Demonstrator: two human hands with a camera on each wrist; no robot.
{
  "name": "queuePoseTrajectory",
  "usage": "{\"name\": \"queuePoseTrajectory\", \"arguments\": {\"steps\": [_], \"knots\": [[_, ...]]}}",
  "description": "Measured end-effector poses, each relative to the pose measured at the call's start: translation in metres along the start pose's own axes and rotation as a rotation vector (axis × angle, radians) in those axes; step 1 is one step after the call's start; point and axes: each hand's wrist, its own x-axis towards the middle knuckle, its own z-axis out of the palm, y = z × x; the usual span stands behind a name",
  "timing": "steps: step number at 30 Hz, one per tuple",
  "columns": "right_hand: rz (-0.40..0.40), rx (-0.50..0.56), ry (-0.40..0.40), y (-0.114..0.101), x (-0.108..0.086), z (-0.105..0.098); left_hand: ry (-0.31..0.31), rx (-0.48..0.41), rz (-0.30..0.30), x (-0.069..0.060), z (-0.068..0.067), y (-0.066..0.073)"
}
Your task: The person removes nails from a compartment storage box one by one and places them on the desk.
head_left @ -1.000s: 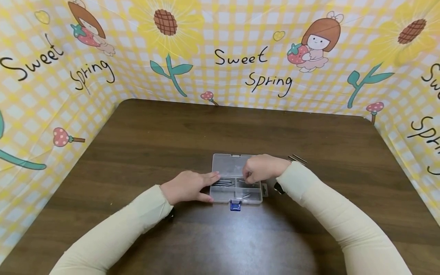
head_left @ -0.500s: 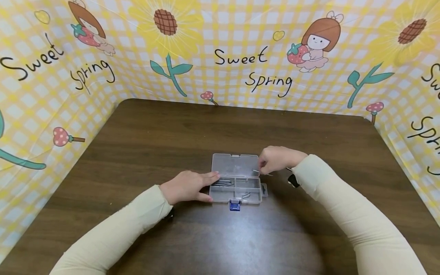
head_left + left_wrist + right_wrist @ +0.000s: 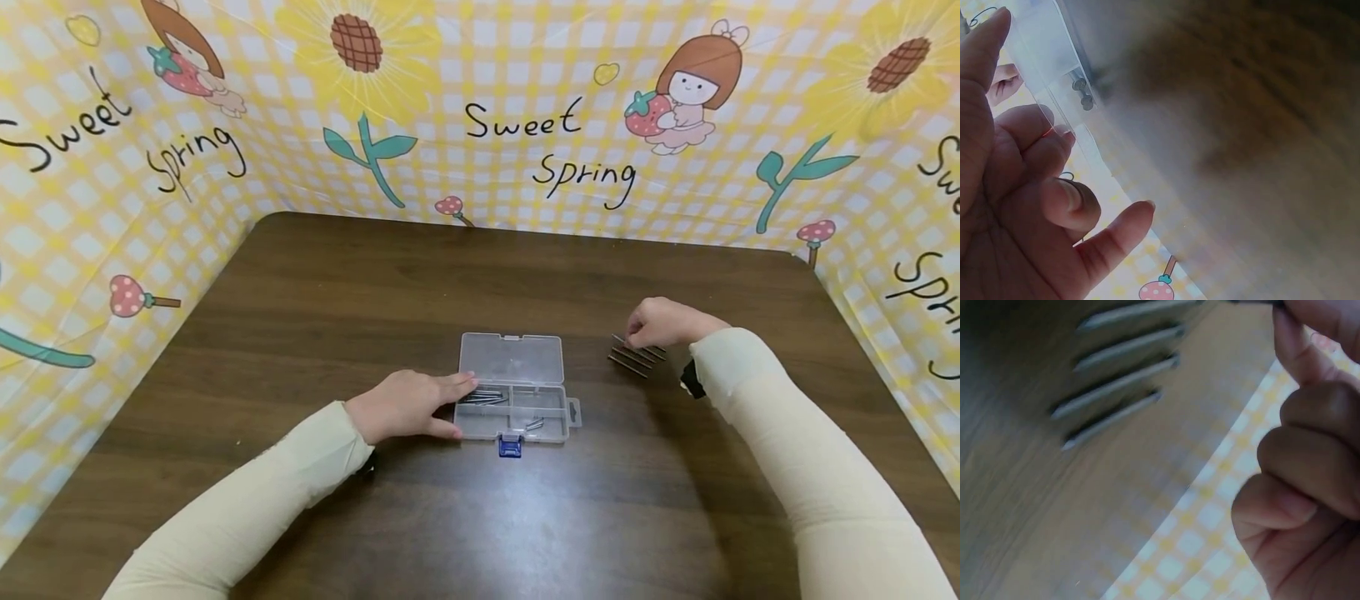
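A clear plastic compartment box (image 3: pixel 512 360) lies open on the table, its lid folded back and a blue latch (image 3: pixel 510 447) at the front. My left hand (image 3: pixel 405 404) rests on its left edge, forefinger and thumb stretched out against it. Several long nails (image 3: pixel 487 397) lie in the back left compartment, and a few short metal pieces (image 3: pixel 534 424) in the front right one. To the right of the box, my right hand (image 3: pixel 667 322) pinches a nail (image 3: pixel 1254 302) between thumb and forefinger. Just below it, several nails (image 3: pixel 1116 386) lie side by side on the tabletop.
The dark brown wooden table (image 3: pixel 420 533) runs back to a yellow checked cloth (image 3: pixel 525 50) printed with flowers and lettering. That cloth also stands along the left and right sides. A clear hanging tab (image 3: pixel 574 412) sticks out from the box's right side.
My right hand has moved from the box's right compartment to the right, carrying a nail over to the row on the table. The left hand keeps its place on the box.
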Motion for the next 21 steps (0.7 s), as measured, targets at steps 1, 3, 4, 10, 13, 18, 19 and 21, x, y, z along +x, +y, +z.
{"name": "queuePoseTrajectory", "arguments": {"steps": [1,3,4,10,13,18,19,21], "knots": [[0.024,-0.016,0.006,0.003,-0.001,-0.001,0.002,-0.001,-0.001,0.0,0.0,0.0],[0.082,-0.051,0.022,0.008,-0.003,-0.002,0.008,-0.002,-0.002,-0.001,0.001,-0.001],[0.114,-0.066,0.03,0.011,-0.004,-0.003,0.01,-0.002,-0.002,-0.001,0.002,-0.001],[0.249,-0.104,0.076,0.027,-0.009,0.0,0.015,-0.005,-0.004,-0.001,0.002,-0.002],[0.257,-0.104,0.086,0.032,-0.01,0.004,0.019,-0.003,-0.002,-0.001,0.002,-0.001],[0.263,-0.102,0.092,0.039,-0.01,0.008,0.015,0.003,-0.007,-0.001,0.001,0.0],[0.264,-0.101,0.094,0.04,-0.01,0.009,0.013,0.004,-0.009,-0.001,0.001,0.0],[0.265,-0.096,0.097,0.041,-0.009,0.01,0.012,0.005,-0.013,-0.002,0.0,0.0]]}}
